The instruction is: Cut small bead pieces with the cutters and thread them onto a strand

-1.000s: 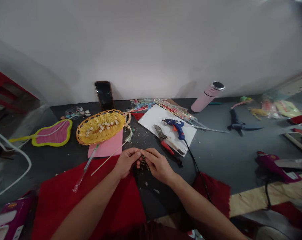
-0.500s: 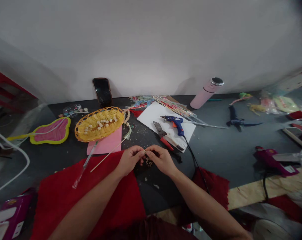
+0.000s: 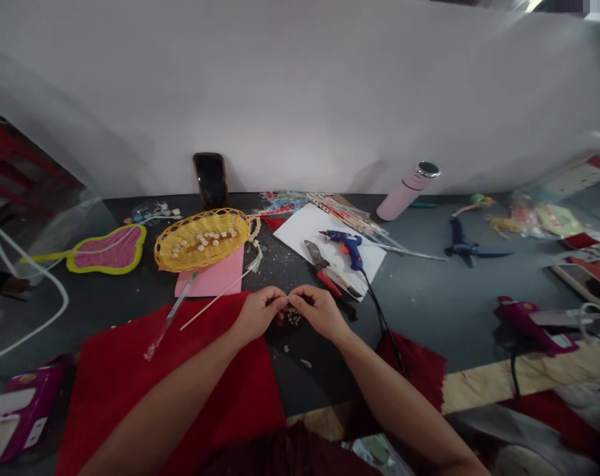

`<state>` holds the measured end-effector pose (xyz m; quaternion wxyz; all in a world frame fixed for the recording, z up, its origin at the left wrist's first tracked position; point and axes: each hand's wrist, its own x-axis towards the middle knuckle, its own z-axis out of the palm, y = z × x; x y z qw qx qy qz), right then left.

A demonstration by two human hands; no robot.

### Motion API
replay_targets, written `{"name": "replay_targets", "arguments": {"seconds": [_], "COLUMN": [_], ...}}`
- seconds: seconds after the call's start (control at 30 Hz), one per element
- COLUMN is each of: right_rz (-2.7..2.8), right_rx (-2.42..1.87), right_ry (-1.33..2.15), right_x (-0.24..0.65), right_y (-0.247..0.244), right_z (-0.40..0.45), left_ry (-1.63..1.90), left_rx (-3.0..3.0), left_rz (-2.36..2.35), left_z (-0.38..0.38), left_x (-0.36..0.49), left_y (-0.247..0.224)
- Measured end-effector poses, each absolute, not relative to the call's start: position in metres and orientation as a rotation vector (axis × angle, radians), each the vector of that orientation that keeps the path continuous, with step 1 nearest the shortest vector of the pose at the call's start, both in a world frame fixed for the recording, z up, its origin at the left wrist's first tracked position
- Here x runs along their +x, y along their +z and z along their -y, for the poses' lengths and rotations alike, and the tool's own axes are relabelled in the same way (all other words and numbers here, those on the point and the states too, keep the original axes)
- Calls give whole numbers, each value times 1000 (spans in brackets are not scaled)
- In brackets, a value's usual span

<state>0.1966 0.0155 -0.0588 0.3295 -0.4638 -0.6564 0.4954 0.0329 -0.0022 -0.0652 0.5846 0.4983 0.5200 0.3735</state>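
Note:
My left hand (image 3: pixel 260 313) and my right hand (image 3: pixel 320 313) meet fingertip to fingertip over the dark table (image 3: pixel 304 383). Both are closed in a pinch around something too small to make out. Just below the fingertips lies a small cluster of pale and dark bits (image 3: pixel 294 317). A red cloth (image 3: pixel 180 377) lies under my left forearm. To the left of my left hand a thin pale stick (image 3: pixel 213 304) lies across a pink sheet (image 3: pixel 208 279). Beyond my right hand are red-handled pliers (image 3: pixel 324 268) and a blue glue gun (image 3: pixel 348 246) on white paper (image 3: pixel 300 228).
A yellow basket (image 3: pixel 203 241) with pale pieces stands behind left, a phone (image 3: pixel 211 180) against the wall. A pink bottle (image 3: pixel 407 192) stands at the back right. Farther right are a dark blue bird-like object (image 3: pixel 462 243) and a purple device (image 3: pixel 532 324).
The view has shifted slightly. My hands stay together at the same spot, with the fingertips still pinched.

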Motion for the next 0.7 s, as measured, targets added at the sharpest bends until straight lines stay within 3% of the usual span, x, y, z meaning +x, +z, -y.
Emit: {"name": "replay_targets", "arguments": {"seconds": [0.2, 0.47, 0.7], "right_rz": [1752, 1481, 1484], "right_rx": [-1236, -1241, -1247], "right_ry": [1212, 1490, 1537], "right_x": [195, 200, 199], "right_y": [-59, -64, -65], "right_z": [-14, -22, -20], "left_ry": [814, 876, 863], "left_rx": [1112, 961, 1025], "left_rz": [-1172, -1037, -1082], "left_z": [4, 3, 5], "left_x": [28, 22, 22], "left_y": [-66, -76, -78]}}
